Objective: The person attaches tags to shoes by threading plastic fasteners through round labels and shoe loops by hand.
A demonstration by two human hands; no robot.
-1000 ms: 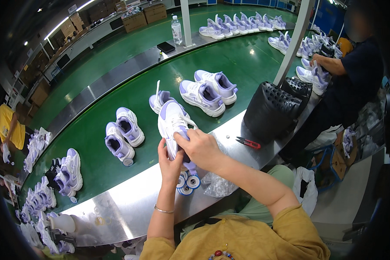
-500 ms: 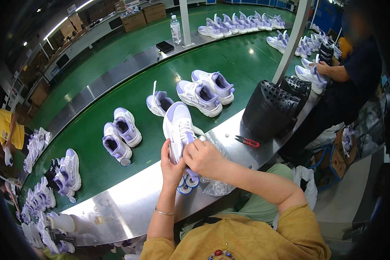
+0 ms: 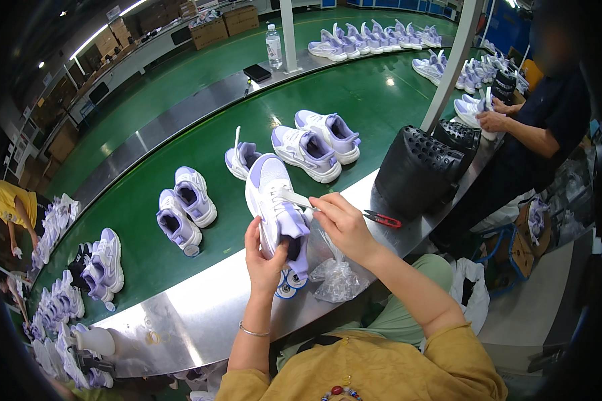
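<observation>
A white and lilac sneaker (image 3: 273,194) is held toe up over the metal edge. My left hand (image 3: 264,257) grips it by the heel end, thumb at the collar opening. My right hand (image 3: 341,224) pinches a flat white strip (image 3: 292,198) that runs out from the lacing; whether it is a lace or a strap I cannot tell. Just behind stands another sneaker (image 3: 241,160) with a white strip sticking up, partly hidden by the held one. Below the hands lie round blue-and-white tags (image 3: 289,284) and a clear plastic bag (image 3: 340,279) of small pieces.
Red-handled snips (image 3: 383,219) lie right of my hand, beside black perforated holders (image 3: 418,170). Sneaker pairs (image 3: 308,150) stand on the green belt (image 3: 247,220), with more at left. A metal post (image 3: 451,67) rises at right. A co-worker (image 3: 548,120) handles a shoe there.
My right hand has moved right, away from the shoe's collar, drawing the white strip out sideways. The sneaker's opening now shows. At right, the co-worker's hands have shifted on their shoe.
</observation>
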